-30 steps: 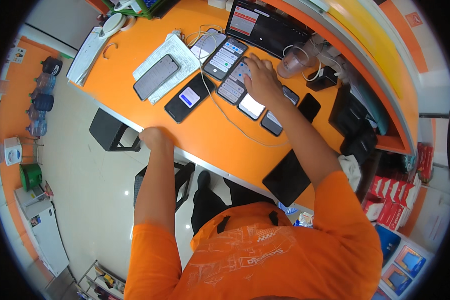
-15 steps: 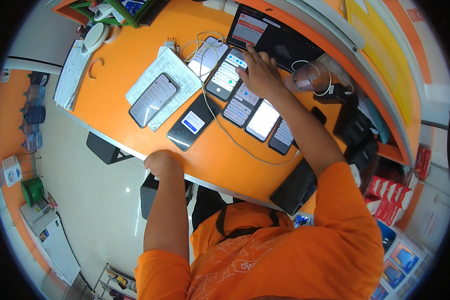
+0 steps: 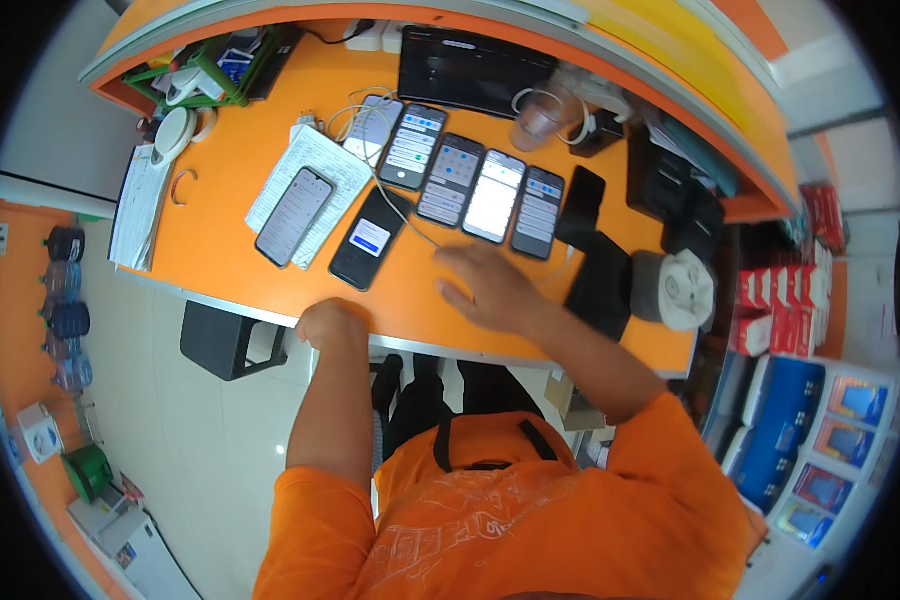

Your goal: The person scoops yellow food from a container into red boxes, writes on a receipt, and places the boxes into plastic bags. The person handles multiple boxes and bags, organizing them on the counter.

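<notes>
My left hand (image 3: 332, 322) is curled into a fist at the near edge of the orange counter (image 3: 220, 220). My right hand (image 3: 490, 285) lies flat on the counter with fingers spread, holding nothing, just below a row of several lit smartphones (image 3: 475, 190). A black phone (image 3: 370, 238) with a lit screen lies left of that hand. Another phone (image 3: 293, 216) rests on a sheet of paper (image 3: 310, 185). A white cable (image 3: 390, 200) runs across the phones.
A dark keyboard-like device (image 3: 475, 70) sits at the back, with a clear plastic cup (image 3: 542, 115) beside it. A black tablet (image 3: 600, 285) and a grey cap (image 3: 675, 290) lie at right. A green tray (image 3: 215, 65) is back left. A black stool (image 3: 225, 340) stands below the counter.
My right hand has drawn back from the row of phones toward me and now lies flat on the counter. My head has shifted, so the counter sits more centred.
</notes>
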`<state>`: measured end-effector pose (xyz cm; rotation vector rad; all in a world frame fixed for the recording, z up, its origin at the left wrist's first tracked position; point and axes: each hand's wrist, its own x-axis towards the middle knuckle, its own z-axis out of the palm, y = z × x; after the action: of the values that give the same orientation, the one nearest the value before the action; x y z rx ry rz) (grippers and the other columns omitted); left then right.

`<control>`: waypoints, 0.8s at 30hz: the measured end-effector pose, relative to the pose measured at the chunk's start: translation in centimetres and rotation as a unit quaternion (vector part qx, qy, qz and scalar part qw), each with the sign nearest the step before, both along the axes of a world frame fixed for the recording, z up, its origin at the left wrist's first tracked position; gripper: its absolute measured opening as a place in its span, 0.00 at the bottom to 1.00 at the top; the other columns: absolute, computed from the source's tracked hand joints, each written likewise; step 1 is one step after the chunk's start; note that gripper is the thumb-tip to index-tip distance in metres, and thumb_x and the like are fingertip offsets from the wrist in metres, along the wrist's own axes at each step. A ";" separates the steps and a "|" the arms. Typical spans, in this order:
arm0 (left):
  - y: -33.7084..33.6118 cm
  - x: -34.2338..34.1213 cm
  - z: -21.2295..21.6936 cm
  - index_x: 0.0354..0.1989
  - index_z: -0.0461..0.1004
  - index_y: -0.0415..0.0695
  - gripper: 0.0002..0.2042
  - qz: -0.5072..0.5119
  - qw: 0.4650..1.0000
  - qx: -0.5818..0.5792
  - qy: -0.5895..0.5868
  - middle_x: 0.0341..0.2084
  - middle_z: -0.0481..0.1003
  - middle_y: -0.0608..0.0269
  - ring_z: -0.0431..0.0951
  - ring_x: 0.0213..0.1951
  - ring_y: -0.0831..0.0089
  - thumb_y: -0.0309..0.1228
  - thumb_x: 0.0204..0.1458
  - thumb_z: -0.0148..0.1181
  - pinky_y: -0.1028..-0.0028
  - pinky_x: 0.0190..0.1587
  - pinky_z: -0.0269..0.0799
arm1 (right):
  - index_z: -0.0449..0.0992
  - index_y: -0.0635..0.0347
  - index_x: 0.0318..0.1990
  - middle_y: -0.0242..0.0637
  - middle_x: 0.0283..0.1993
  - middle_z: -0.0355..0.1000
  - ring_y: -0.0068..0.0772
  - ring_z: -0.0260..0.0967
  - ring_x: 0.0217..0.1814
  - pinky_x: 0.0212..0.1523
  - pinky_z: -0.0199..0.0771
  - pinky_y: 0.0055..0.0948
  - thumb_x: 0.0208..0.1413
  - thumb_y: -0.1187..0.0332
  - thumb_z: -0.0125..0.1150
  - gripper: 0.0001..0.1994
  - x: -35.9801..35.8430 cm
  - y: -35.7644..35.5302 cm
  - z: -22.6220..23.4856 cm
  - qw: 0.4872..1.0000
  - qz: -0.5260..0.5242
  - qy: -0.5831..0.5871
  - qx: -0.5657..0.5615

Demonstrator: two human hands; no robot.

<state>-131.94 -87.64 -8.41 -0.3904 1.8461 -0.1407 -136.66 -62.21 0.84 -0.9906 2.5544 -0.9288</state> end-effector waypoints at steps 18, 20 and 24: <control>4.4 8.8 -13.7 0.52 0.80 0.52 0.21 -0.366 0.861 0.072 0.346 0.45 0.82 0.63 0.81 0.50 0.62 0.50 0.63 0.51 0.53 0.48 0.78 | 0.74 0.59 0.58 0.47 0.55 0.74 0.51 0.70 0.60 0.61 0.70 0.46 0.67 0.59 0.53 0.18 53.2 21.1 -7.2 0.789 -0.567 -0.236 -0.030; 8.5 16.2 -16.6 0.52 0.79 0.54 0.21 -0.391 0.876 0.112 0.258 0.43 0.82 0.64 0.82 0.48 0.63 0.51 0.63 0.49 0.55 0.47 0.78 | 0.77 0.62 0.54 0.47 0.50 0.77 0.51 0.74 0.52 0.55 0.74 0.43 0.66 0.60 0.55 0.16 61.4 23.6 -7.7 0.707 -0.674 -0.184 -0.109; 21.4 24.6 -21.1 0.52 0.78 0.56 0.21 -0.543 0.815 0.186 0.081 0.39 0.82 0.64 0.83 0.45 0.65 0.53 0.63 0.46 0.59 0.46 0.77 | 0.80 0.64 0.47 0.42 0.37 0.80 0.37 0.77 0.37 0.41 0.77 0.33 0.65 0.64 0.58 0.12 75.4 26.0 -10.8 0.524 -0.816 -0.071 -0.233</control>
<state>-107.38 -66.28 -29.50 0.9999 1.9998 -0.5187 -61.28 -36.22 -9.99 1.9384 2.3859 -1.8117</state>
